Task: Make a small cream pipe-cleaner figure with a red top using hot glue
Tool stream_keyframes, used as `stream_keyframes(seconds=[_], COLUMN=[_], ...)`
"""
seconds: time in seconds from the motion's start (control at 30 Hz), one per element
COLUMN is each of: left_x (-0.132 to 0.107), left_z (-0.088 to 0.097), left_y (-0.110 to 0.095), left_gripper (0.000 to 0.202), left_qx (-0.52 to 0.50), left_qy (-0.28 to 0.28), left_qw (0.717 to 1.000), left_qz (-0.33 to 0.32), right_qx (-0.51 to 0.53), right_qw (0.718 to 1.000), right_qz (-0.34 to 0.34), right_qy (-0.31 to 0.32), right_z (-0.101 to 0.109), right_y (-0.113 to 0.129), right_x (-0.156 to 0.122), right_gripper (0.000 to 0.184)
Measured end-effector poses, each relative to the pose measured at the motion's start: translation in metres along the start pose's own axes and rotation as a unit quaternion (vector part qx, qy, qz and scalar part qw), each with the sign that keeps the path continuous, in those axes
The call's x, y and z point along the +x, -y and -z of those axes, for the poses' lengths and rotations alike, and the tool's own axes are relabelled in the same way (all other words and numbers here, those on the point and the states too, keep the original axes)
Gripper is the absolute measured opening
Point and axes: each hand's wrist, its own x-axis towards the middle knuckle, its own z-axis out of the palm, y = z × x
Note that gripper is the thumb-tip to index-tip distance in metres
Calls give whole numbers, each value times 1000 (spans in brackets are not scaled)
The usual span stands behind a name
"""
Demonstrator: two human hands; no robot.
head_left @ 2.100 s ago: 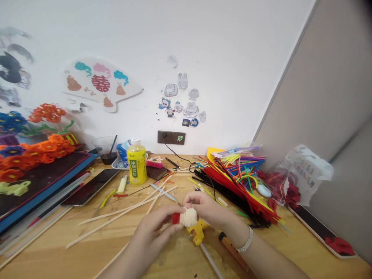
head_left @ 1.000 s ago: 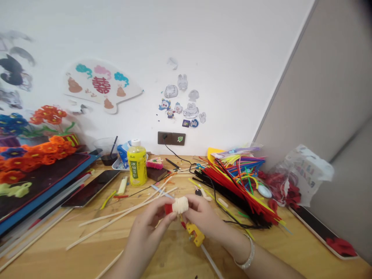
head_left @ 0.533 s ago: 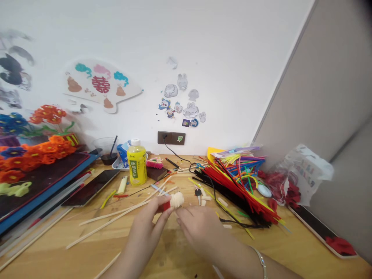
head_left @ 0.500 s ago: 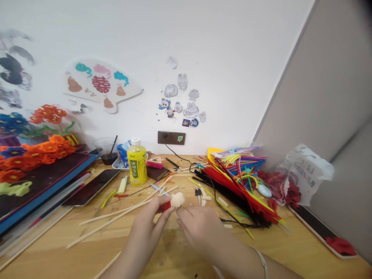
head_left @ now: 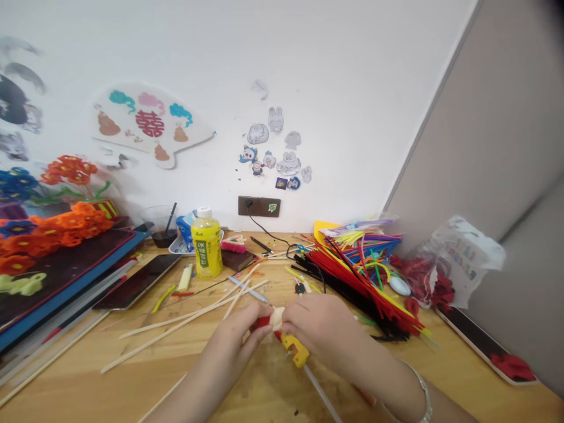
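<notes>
In front of me, my left hand [head_left: 235, 335] is closed round a small roll [head_left: 277, 317] with a cream wound part and a red part. My right hand [head_left: 324, 329] presses up close against it. A yellow glue gun [head_left: 295, 349] shows under the fingers of that right hand, which grips it. From the gun's rear a whitish glue stick [head_left: 322, 395] runs down towards the table's near edge. My fingers hide the gun's nozzle and much of the roll.
Pale thin sticks [head_left: 185, 332] lie left of my hands. Behind stand a yellow drink bottle [head_left: 207, 244] and a dark phone [head_left: 138, 282]. To the right are bundled pipe cleaners [head_left: 361, 282], a black key [head_left: 300, 288] and a plastic bag [head_left: 458, 258] with red pieces.
The yellow glue gun now shows in my right hand; it was not visible before. My right hand has shifted up and covers part of the cream roll, while my left keeps hold of it.
</notes>
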Motion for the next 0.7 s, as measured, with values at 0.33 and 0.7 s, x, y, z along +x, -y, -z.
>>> stream_keyframes(seconds=[0.33,0.7], left_x=[0,-7], left_z=[5,4], left_y=[-4,-5], left_gripper=[10,9], left_qx=[-57,-167], left_qy=[49,67], left_qw=[997,982], left_qz=[4,52], right_qx=[169,535], right_qw=[985,836], right_qz=[-23,-115], right_qy=[14,53], right_z=[16,-15], right_y=[-18,-43], right_x=[10,10], right_gripper=[11,36])
